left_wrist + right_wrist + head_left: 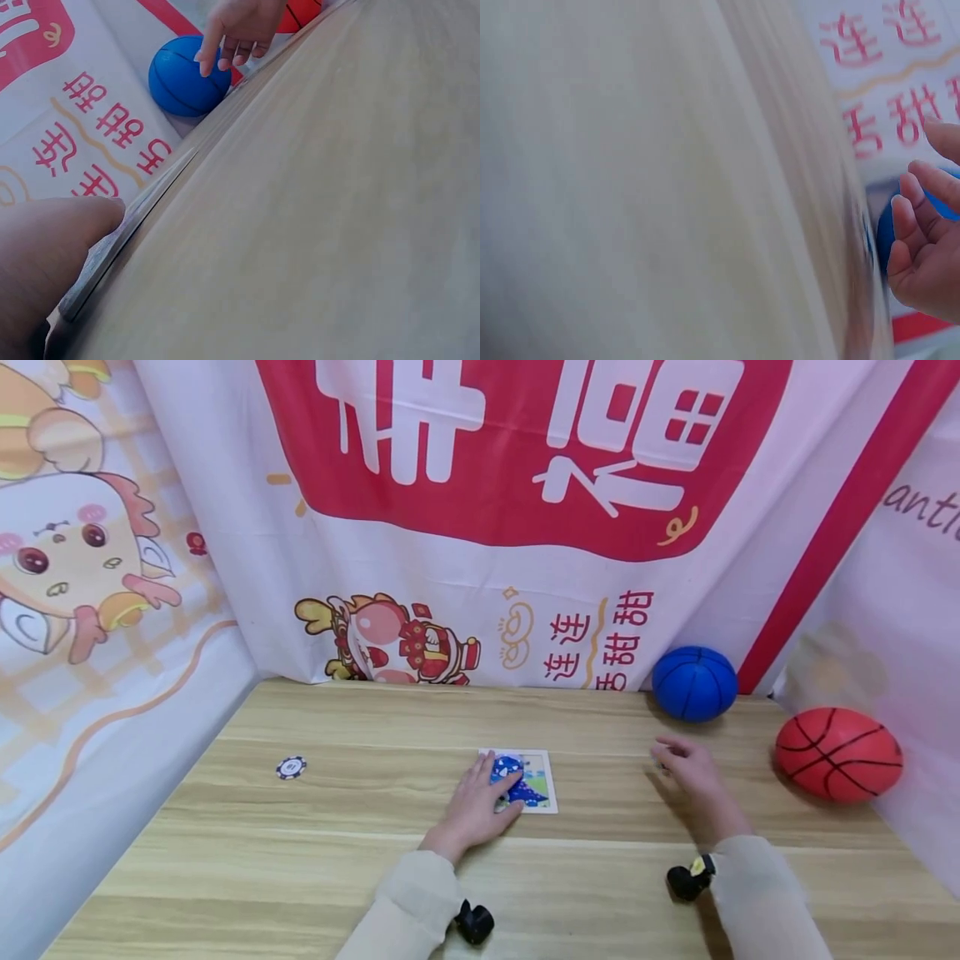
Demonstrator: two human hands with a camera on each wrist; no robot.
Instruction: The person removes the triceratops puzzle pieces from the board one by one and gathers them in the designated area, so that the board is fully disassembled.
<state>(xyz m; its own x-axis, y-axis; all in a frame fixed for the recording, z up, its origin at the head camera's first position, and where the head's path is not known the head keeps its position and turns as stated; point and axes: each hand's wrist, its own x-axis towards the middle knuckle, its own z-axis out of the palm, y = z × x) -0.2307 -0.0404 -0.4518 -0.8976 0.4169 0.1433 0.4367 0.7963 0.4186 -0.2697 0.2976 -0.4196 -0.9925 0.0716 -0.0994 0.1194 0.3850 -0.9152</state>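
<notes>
My left hand [474, 802] rests with spread fingers on a flat, white-bordered picture [546, 781] lying on the table. The picture has blue and green colouring, and the hand covers its left part. In the left wrist view, the thumb [67, 229] lies along the board's edge. My right hand [693, 770] hovers over the table in front of the blue ball [695, 683], its fingers loosely bent and nothing between them in the right wrist view. A small thing [664, 768] shows under its fingertips, mostly hidden.
A black-and-white poker chip [291, 767] lies at the left of the wooden table [337, 868]. At the right edge sits a red ball [838, 754] with black lines. Printed cloth [487, 560] hangs along the back and both sides.
</notes>
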